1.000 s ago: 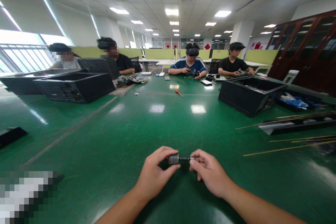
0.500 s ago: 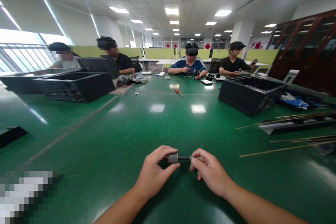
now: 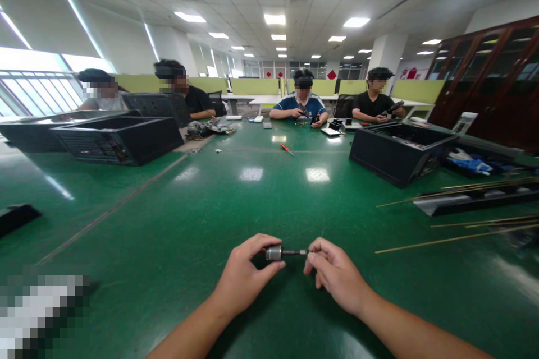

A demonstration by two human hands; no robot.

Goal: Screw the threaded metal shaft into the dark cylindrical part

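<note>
Low in the middle of the head view, my left hand (image 3: 241, 272) grips a small motor (image 3: 274, 253), a grey metal cylinder, between its thumb and fingers. A thin dark shaft (image 3: 291, 252) with a lighter tip sticks out of the cylinder to the right, lying level above the table. My right hand (image 3: 332, 270) is closed in a pinch at the tip of this shaft, its other fingers curled. The fingertips hide whatever lies right at the shaft's end. Part of the cylinder's left end is covered by my left fingers.
Green table (image 3: 236, 196) all round. A black computer case (image 3: 381, 160) stands right, another (image 3: 126, 140) left. Thin brass-coloured rods (image 3: 455, 239) jut in from the right. An orange screwdriver (image 3: 286, 148) lies farther off. Several people sit along the far side.
My left hand has drawn slightly left with the cylinder. More of the shaft's light tip shows by my right fingers, which stay almost in place.
</note>
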